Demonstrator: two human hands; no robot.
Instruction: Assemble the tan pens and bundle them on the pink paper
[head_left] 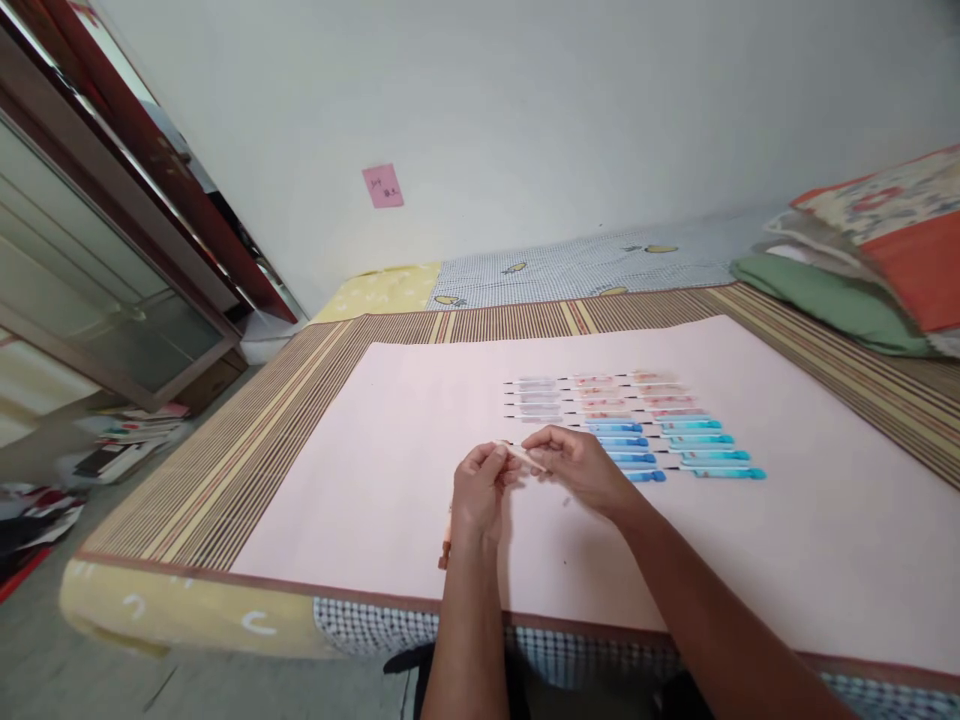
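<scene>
My left hand and my right hand meet over a pale pink sheet, both pinching one thin pale pen between fingertips. Just beyond the hands lie rows of pens: blue ones nearest, pink ones behind, and whitish ones at the left. A small orange-pink object lies on the sheet beside my left wrist, partly hidden.
The sheet rests on a striped woven mat over a bed. Folded bedding and pillows lie at the right. A pink note sticks on the wall. Books lie on the floor at left beside a glass-fronted cabinet.
</scene>
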